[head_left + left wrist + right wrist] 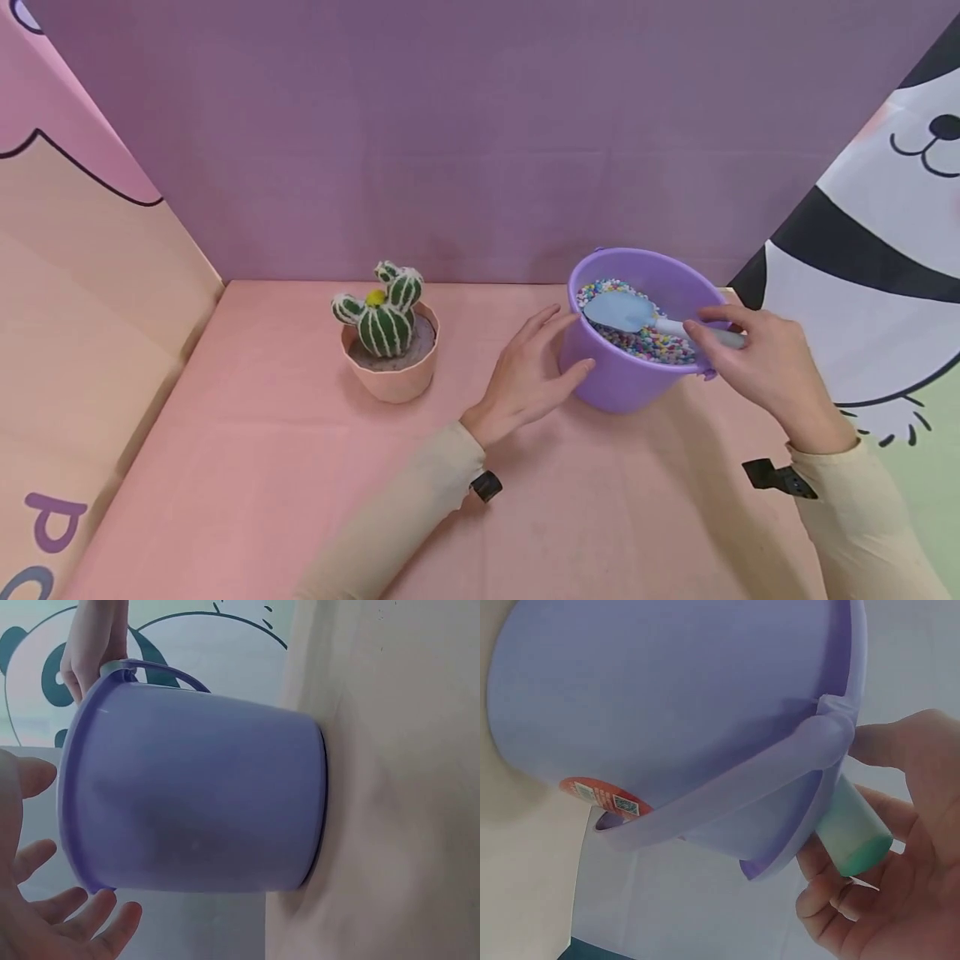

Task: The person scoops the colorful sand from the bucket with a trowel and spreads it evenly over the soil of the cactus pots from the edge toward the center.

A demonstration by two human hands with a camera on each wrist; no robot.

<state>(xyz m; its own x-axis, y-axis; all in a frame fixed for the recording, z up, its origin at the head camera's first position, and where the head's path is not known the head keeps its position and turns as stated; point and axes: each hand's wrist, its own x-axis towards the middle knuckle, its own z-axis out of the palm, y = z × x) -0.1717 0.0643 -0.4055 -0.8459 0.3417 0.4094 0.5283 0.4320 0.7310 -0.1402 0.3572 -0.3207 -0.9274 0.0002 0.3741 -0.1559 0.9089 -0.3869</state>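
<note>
A purple bucket (618, 387) stands upright at the right of the table, filled partway with small multicoloured beads (637, 342). Across its mouth lies a toy trowel with a pale blue blade (621, 312) above the beads. My right hand (765, 358) holds the trowel's whitish handle (712, 334) at the right rim; in the right wrist view the green-tipped handle end (859, 832) shows between thumb and fingers. My left hand (528, 379) is beside the bucket's left side, fingers spread near the rim (71, 802).
A green-and-white cactus (386, 327) in a peach pot (397, 383) stands on the pink table (262, 467), left of my left hand. The bucket's handle (727, 784) hangs down its outer side. A purple backdrop (480, 142) rises behind, with a panda print (885, 275) at right.
</note>
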